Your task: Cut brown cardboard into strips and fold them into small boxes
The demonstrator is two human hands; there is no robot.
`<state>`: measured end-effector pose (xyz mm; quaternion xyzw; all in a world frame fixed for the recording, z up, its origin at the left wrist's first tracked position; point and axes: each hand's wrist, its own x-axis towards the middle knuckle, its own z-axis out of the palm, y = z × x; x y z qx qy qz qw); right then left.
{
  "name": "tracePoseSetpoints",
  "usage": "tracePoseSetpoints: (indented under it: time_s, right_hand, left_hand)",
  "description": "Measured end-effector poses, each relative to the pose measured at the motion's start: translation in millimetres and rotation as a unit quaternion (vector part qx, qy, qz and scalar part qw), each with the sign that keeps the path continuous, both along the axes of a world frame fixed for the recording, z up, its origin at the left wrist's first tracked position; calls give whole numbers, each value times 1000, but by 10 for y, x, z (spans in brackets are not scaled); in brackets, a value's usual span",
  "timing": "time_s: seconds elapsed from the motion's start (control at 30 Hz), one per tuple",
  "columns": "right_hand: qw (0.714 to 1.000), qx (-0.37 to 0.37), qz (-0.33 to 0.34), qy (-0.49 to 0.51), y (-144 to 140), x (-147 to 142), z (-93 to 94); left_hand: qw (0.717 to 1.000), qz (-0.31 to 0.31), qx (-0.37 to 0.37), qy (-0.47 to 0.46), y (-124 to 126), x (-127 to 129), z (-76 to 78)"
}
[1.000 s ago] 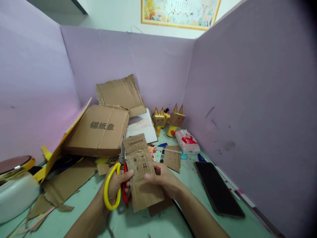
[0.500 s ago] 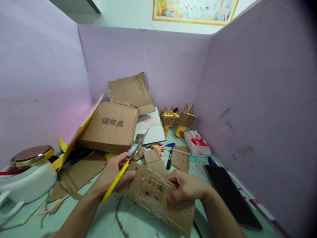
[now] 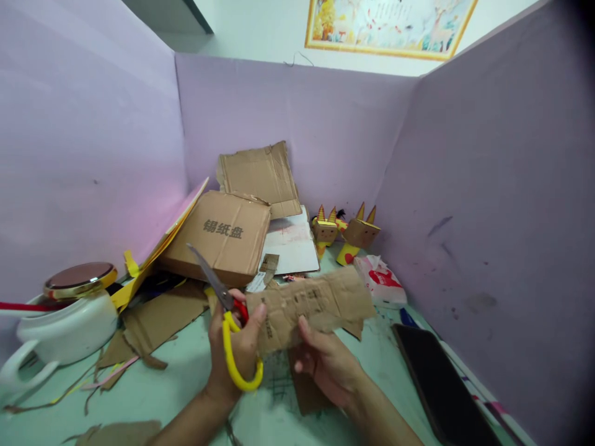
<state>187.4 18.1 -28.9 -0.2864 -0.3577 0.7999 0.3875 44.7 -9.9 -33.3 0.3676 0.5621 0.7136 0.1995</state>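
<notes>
My left hand (image 3: 237,353) is closed on a pair of scissors (image 3: 225,300) with yellow and red handles, and also pinches the left end of a printed cardboard piece (image 3: 311,303). The scissor blades point up and left, away from the cardboard. My right hand (image 3: 328,365) is at the lower edge of this piece, thumb against it and fingers curled below; motion blurs the contact. Below the piece, a darker brown cardboard flap or strip (image 3: 307,390) shows behind my right hand; I cannot tell whether it is joined on.
A flat cardboard box (image 3: 218,235) and cardboard sheet (image 3: 260,176) lean at the back. Horned cardboard figures (image 3: 362,232) stand beside a tissue pack (image 3: 380,282). A dark tablet or phone (image 3: 441,384) lies right; a white lidded pot (image 3: 69,331) stands left near cardboard scraps (image 3: 158,319).
The cardboard piece has been raised and turned, its right end now tipped up. The scissors have swung round in my left hand, blades now up and left. My right hand has moved lower along the piece.
</notes>
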Motion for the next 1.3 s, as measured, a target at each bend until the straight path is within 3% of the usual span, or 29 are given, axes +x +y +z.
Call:
tracePoseSetpoints:
  time_s: [0.13,0.23,0.33,0.43,0.53,0.67,0.9,1.13,1.3]
  right_hand:
    - [996,-49,-55,57,78,51,15]
    - [989,-53,-71,121,154,106,44]
    - [989,-104,-61,88,188,154,54]
    - [990,-123,-40,57,204,188,51]
    - [991,-70,-68,87,230,208,62]
    - [977,33,-185,99,306,298,103]
    - [969,109,-199,99,430,523,82]
    - [970,112,-195,89,409,494,48]
    - [972,119,-187,74,404,479,49]
  left_hand:
    - [992,-126,-8,-6,-66,209,-66]
    - [984,-172,-16,44,-61,210,-90]
    - [972,-128,-4,199,-50,155,-79]
    - [942,-83,57,321,-57,107,-46]
    - [919,-109,92,369,-79,66,-12]
    - [884,-108,96,445,-104,-4,27]
    - [884,-121,-39,450,-28,-138,-49]
    - [835,-204,-132,494,-99,-151,43]
    - [793,-187,-154,560,-126,-85,84]
